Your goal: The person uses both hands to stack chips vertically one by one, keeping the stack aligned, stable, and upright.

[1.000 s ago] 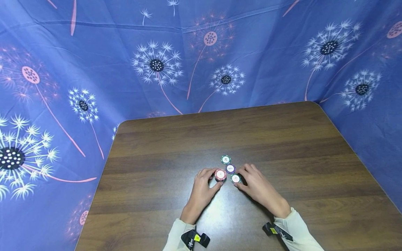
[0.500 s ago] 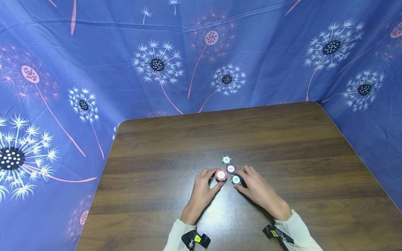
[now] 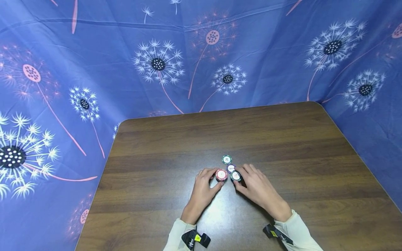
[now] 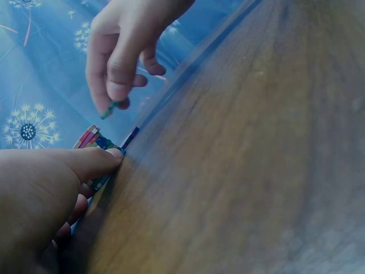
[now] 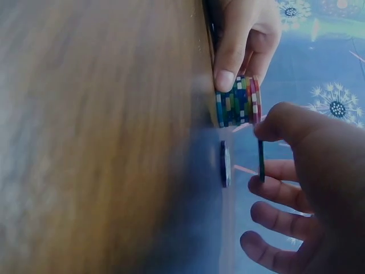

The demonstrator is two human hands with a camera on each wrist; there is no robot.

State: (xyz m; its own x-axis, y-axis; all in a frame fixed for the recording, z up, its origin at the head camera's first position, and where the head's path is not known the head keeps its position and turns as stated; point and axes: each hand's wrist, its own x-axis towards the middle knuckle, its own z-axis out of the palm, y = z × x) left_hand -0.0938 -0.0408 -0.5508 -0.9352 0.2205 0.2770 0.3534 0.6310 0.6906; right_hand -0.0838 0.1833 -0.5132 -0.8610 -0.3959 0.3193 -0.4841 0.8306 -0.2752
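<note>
My left hand (image 3: 202,190) grips a stack of poker chips (image 3: 221,175) standing on the table, thumb on the near side and fingers on the far side. A red chip tops the stack; the right wrist view shows green, blue and other colours below it. Just to its right, my right hand (image 3: 255,186) pinches a green-edged poker chip (image 3: 235,175) between thumb and finger. That chip (image 5: 262,160) is off the table, at about the height of the stack's top. Beyond it lie a purple-edged chip (image 3: 230,168) and another green-edged chip (image 3: 226,159).
The brown wooden table (image 3: 157,150) spreads out around both hands. A blue cloth (image 3: 188,69) with a dandelion print hangs behind it and along the sides. Each sleeve carries a black wrist camera (image 3: 194,238).
My right hand has lifted the near green-edged chip from the table. The chip now partly covers the purple-edged one in the head view. My left hand keeps its grip on the stack.
</note>
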